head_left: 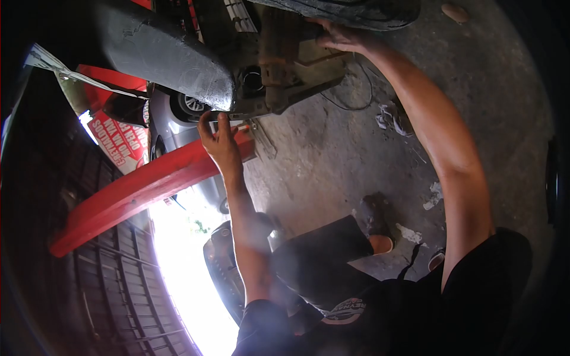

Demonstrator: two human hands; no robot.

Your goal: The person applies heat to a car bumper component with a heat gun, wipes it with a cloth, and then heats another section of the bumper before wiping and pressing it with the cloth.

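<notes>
A dark metal assembly (279, 65) with a round opening hangs at the top middle. My left hand (219, 133) is at its lower left end, beside the tip of a grey panel (172, 56), with its fingers bent against the dark edge; how firmly they grip cannot be made out. Up at the right end of the assembly, my right hand (335, 37) reaches in below a black curved part (356, 12). Its fingertips are partly lost in shadow, and what they touch is unclear.
A long red beam (142, 181) slants behind my left forearm. A silver car (169, 118) and a red sign (119, 139) stand beyond it. On the concrete floor (320, 160) lie a thin cable (371, 89), crumpled scraps (393, 118) and a brown object (455, 12).
</notes>
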